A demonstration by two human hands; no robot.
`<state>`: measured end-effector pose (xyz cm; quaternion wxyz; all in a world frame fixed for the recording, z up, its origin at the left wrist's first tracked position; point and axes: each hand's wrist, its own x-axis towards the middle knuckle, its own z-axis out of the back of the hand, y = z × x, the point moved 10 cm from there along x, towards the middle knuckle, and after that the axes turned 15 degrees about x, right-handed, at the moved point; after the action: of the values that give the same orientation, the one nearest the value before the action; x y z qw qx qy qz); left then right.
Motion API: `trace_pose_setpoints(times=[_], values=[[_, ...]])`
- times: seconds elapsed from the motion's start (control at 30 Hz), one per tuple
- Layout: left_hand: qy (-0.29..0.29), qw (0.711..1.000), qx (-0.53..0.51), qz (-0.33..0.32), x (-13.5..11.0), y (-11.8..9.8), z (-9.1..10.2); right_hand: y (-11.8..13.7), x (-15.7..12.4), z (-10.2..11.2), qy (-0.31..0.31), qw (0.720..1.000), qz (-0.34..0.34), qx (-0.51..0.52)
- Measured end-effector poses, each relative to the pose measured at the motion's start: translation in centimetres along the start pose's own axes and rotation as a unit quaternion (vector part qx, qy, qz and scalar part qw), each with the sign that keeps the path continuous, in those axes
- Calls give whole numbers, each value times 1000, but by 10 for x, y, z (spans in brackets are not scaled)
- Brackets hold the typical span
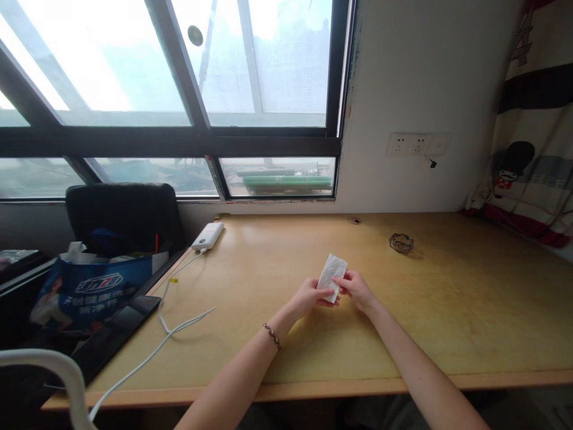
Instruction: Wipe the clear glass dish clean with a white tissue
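Note:
A folded white tissue [332,272] is held up over the middle of the wooden desk [268,257], tilted a little to the right. My left hand [312,293] grips its lower left side, thumb across the front and fingers behind. On the right edge, my right hand [356,289] pinches it, with the thumb lying on the front face. Parts of the fingers of both hands are hidden behind the tissue. A braided bracelet circles my left wrist.
A white power bank [208,236] with a white cable [179,327] lies at the desk's left. A dark woven ring-shaped object [401,242] rests at the back right. Left of the desk are a blue bag [96,292] and a black chair [123,209]. A curtain [532,149] hangs right.

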<state>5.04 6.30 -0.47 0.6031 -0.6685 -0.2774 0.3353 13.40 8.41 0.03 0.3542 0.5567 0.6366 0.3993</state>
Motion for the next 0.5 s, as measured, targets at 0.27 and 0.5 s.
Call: trace_pose_setpoints(times=[0.27, 0.5], values=[[26, 999, -26, 32, 0, 8, -1, 14, 5, 25, -71, 994, 35, 73], [-114, 992, -46, 16, 3, 5, 36, 20, 3, 33, -89, 993, 39, 67]])
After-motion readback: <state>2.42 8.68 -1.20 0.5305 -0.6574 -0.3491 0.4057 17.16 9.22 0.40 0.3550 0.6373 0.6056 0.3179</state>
